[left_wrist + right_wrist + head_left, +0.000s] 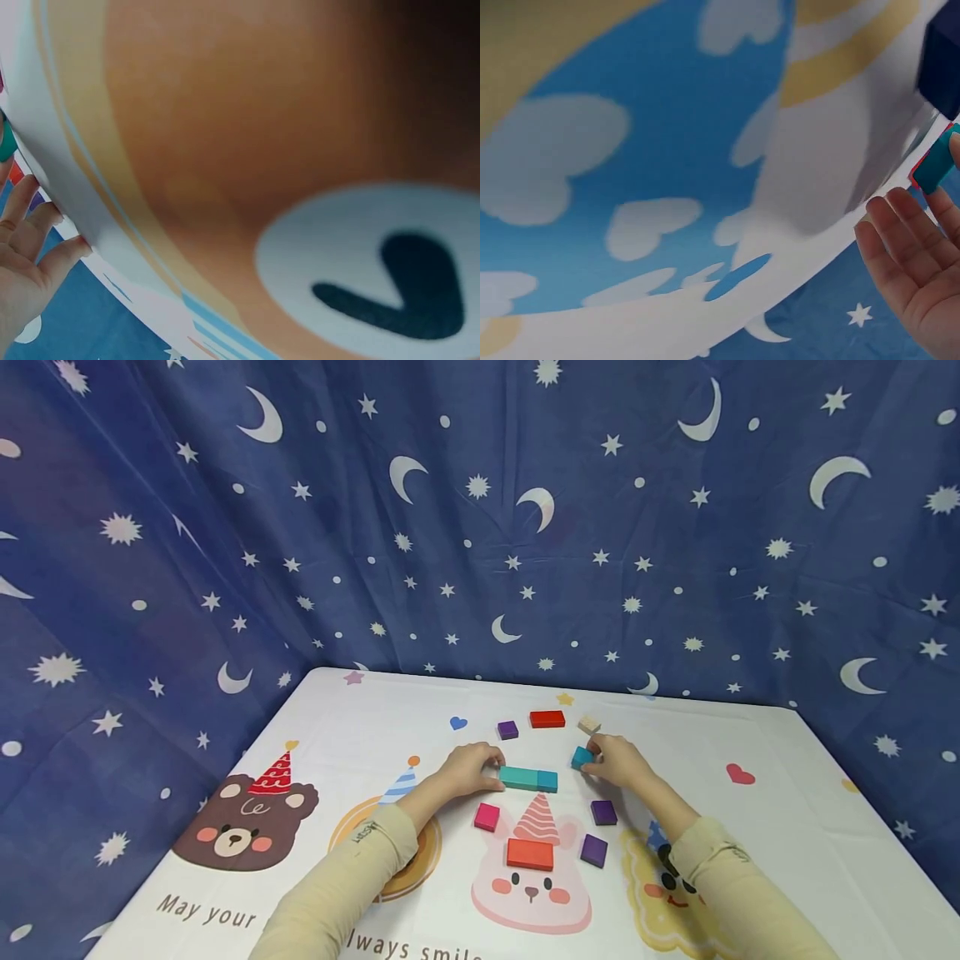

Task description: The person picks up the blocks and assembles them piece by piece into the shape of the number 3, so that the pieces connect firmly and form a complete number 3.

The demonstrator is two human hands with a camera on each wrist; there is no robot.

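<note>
In the head view my left hand (471, 768) has its thumb and index finger at the front and back of the left end of a long teal block (519, 777). A small blue block (547, 782) lies end to end with it on the right. My right hand (621, 761) pinches another small blue block (582, 758) between thumb and index finger, a short way right of that row. The right wrist view shows this block (934, 163) at the fingertips, with the other fingers stretched out. A sliver of teal block (7, 142) appears beside the left hand's fingers (46, 214).
Behind the row lie a purple block (507, 730), a red block (547, 719) and a pale wooden block (589, 724). In front are a pink block (487, 817), an orange-red block (530, 854) and two purple blocks (603, 812). The white printed tablecloth (795, 827) meets a blue starry curtain (480, 527).
</note>
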